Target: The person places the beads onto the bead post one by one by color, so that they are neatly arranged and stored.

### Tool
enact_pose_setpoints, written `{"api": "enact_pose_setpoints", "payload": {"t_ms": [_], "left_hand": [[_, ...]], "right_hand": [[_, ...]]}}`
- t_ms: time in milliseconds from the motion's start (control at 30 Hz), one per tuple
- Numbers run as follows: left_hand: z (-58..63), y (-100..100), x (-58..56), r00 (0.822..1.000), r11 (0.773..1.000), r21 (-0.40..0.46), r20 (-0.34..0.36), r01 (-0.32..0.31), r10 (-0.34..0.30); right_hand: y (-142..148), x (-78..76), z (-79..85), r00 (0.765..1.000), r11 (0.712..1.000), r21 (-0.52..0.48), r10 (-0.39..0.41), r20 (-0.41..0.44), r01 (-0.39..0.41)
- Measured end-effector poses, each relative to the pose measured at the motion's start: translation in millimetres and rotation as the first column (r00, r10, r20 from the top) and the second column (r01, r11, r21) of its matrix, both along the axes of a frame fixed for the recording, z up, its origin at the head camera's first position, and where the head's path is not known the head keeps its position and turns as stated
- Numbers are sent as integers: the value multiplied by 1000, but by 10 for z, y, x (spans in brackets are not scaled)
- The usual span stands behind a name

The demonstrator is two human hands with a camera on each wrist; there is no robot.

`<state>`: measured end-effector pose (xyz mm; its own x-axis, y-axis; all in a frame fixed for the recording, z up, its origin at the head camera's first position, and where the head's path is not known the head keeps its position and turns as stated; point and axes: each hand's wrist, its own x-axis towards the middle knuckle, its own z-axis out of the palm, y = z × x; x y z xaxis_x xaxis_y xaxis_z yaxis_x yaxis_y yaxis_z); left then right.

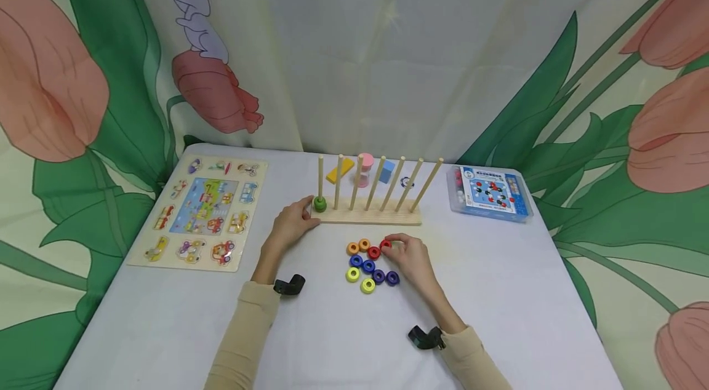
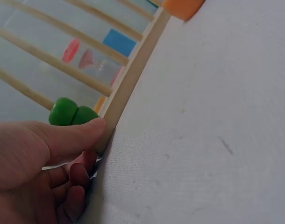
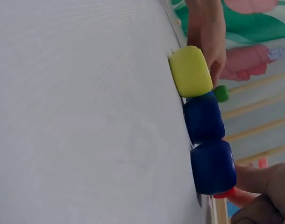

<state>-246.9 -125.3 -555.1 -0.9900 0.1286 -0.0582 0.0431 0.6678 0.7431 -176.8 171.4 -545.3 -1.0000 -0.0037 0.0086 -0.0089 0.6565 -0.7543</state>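
A wooden stand [image 1: 365, 216] with several upright pegs stands at the middle of the table. Two green rings [image 1: 320, 205] are stacked on its leftmost peg. My left hand [image 1: 290, 222] grips the stand's left end, thumb against the front face in the left wrist view. In front of the stand, my right hand [image 1: 412, 259] pinches a red ring [image 1: 384, 243] at the right of the group of loose rings. Another red ring [image 1: 373, 253] lies beside it. Around them are orange rings [image 1: 352, 248], blue rings [image 1: 368, 266], purple rings [image 1: 392, 278] and yellow rings [image 1: 368, 285].
A wooden picture puzzle board [image 1: 244, 193] lies at the left. Behind the stand are a yellow block [image 1: 340, 170], a pink sandglass [image 1: 366, 161] and a blue block [image 1: 386, 172]. At the right sits a clear plastic box [image 1: 490, 193] with a blue label.
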Motion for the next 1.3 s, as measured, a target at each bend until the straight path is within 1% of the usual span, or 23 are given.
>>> {"api": "enact_pose_setpoints", "payload": {"t_ms": [100,200,300,400,467,500,567,633,700,800,900,967,1033,1100,1167,1233,1300], "left_hand": [[-3,2,0,1000,1000,0,10,15,-15],[2,3,6,1000,1000,6,16,15,-15],[10,-4,11,1000,1000,7,11,7,-7],[6,-8,11,1000,1000,3,0,7,-7],[-1,-10,7,1000,1000,-4,-2,11,-11],[-6,-11,7,1000,1000,-4,-1,10,-10],[-10,-15,6,1000,1000,-4,2,8,-8],[-11,-18,3,1000,1000,-2,2,8,-8],[-13,-18,-1,1000,1000,5,1,7,-7],[-9,-22,-14,1000,1000,4,-6,12,-12],[-4,-28,-21,1000,1000,-6,-5,13,-13],[8,-27,-23,1000,1000,-10,-4,10,-10],[13,-26,-23,1000,1000,-8,0,3,-3],[12,-26,-18,1000,1000,-7,12,-1,1],[7,-24,-14,1000,1000,-10,23,0,1],[3,-23,-13,1000,1000,-15,28,6,-5],[13,-23,-15,1000,1000,-14,21,10,-9]], "right_hand": [[-55,-3,66,996,999,19,-30,-80,31],[-177,-27,262,981,999,-37,-29,-193,23],[-361,-84,576,949,993,-112,2,-315,-39],[-575,-175,914,904,981,-163,23,-427,-102],[-717,-252,1108,878,974,-185,25,-479,-129],[-784,-295,1187,865,970,-196,27,-501,-143],[-902,-386,1310,847,964,-212,24,-530,-159],[-998,-482,1388,843,964,-208,28,-537,-164],[-1071,-572,1434,843,971,-178,39,-536,-158],[-1143,-678,1457,850,985,-93,78,-521,-148],[-1174,-718,1440,853,989,-20,117,-509,-147],[-1166,-709,1415,855,989,-3,129,-502,-151],[-1146,-673,1381,852,987,-19,127,-508,-159],[-1111,-607,1327,852,982,-68,116,-510,-175],[-1055,-523,1257,859,976,-116,102,-501,-184],[-973,-436,1170,875,969,-161,90,-475,-187],[-876,-353,1069,903,964,-198,82,-421,-179]]}}
